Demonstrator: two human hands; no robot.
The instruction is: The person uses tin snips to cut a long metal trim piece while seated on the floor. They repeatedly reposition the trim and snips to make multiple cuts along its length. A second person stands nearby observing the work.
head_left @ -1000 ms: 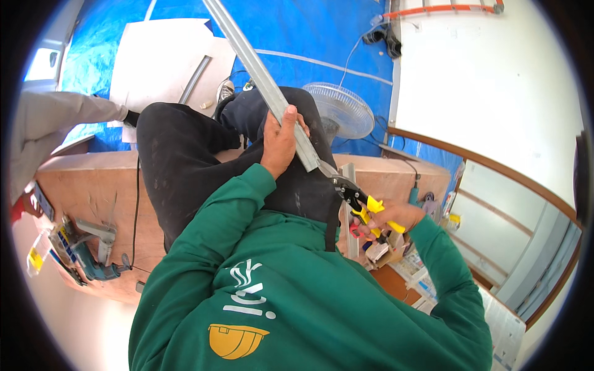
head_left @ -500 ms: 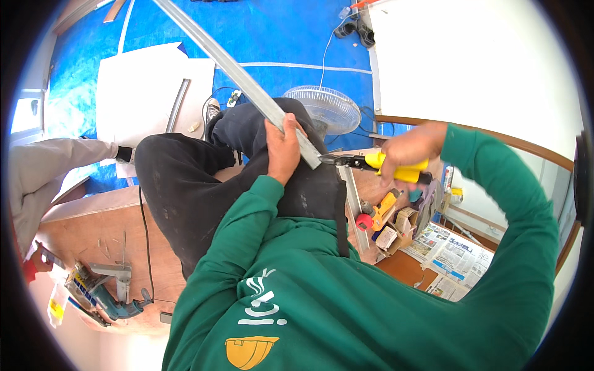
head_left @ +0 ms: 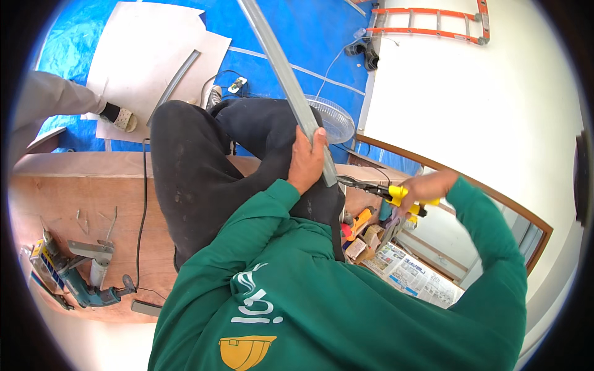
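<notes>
My left hand (head_left: 307, 162) is closed round a long grey metal channel (head_left: 281, 71) near its lower end. The channel slants up and away to the top edge, over my dark-trousered thigh. In my right hand (head_left: 427, 188) is a pair of tin snips (head_left: 373, 188) with yellow-and-black handles, its fingers wrapped round them. The blades of the snips are at the channel's near end; whether they bite into the metal is too small to tell.
On the plywood bench (head_left: 117, 216) at left lie a teal power drill (head_left: 93, 295), a phone-like slab (head_left: 147, 307) and a cable. Several boxes (head_left: 365, 244) and newspapers (head_left: 408, 275) are at right. Beyond are a fan (head_left: 337, 120), an orange ladder (head_left: 427, 31) and another person's leg (head_left: 62, 96).
My view has shifted, so the scene sits differently. The channel stands a little steeper, still held in my left hand. The snips stay at its end, their handles apparently spread wider.
</notes>
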